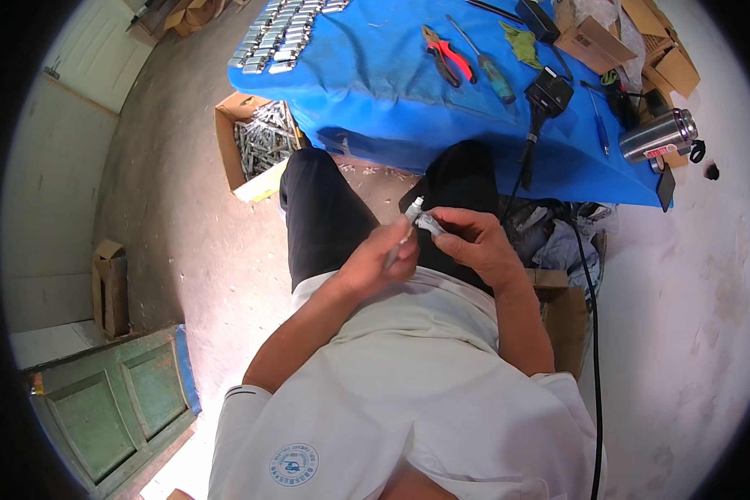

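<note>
By the blue-draped table (375, 83), a slanted rod (413, 211) is gripped in the left hand (375, 262), upper tip beside the silvery piece (429, 223) pinched by the right hand (480, 245).

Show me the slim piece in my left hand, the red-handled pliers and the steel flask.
Slim piece (412, 212) in your left hand (378, 260): head view, near its upper end.
Red-handled pliers (438, 52): head view, where the handles meet.
Steel flask (652, 138): head view, middle of the body.
</note>
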Demonstrator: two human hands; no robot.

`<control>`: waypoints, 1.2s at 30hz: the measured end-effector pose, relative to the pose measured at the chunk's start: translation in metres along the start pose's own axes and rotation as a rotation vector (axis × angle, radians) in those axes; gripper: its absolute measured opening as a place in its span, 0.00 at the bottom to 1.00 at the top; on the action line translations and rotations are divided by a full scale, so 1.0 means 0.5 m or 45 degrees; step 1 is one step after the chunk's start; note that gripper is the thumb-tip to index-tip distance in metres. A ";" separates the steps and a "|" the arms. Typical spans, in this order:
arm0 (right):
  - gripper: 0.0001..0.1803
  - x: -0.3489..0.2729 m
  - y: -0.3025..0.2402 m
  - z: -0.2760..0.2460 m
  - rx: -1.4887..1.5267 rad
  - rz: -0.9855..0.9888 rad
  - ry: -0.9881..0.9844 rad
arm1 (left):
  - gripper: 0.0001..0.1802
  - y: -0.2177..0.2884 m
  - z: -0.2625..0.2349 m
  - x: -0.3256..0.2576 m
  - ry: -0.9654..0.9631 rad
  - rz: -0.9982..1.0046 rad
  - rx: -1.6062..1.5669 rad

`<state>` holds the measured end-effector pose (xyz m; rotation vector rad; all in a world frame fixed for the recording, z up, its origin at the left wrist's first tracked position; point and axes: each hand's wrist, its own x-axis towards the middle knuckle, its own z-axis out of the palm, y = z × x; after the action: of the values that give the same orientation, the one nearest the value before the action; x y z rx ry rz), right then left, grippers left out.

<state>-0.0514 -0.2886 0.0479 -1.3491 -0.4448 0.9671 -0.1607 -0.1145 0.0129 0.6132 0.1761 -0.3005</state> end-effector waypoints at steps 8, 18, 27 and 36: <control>0.21 -0.019 -0.004 -0.039 -0.039 -0.172 0.062 | 0.30 0.009 -0.031 -0.010 -0.152 0.033 -0.472; 0.18 -0.157 0.089 -0.104 -0.511 -0.041 0.456 | 0.31 0.010 -0.021 -0.007 -0.024 -0.030 -0.481; 0.19 -0.457 0.338 -0.348 -2.400 -0.146 1.480 | 0.30 -0.007 -0.020 0.002 -0.037 -0.068 -0.482; 0.17 -0.045 0.064 0.015 -0.094 -0.235 0.528 | 0.30 -0.008 0.005 0.007 0.127 -0.263 -0.142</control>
<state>-0.0801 -0.3042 0.0251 -1.5014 -0.2831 0.5047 -0.1586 -0.1200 0.0119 0.5003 0.3513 -0.4568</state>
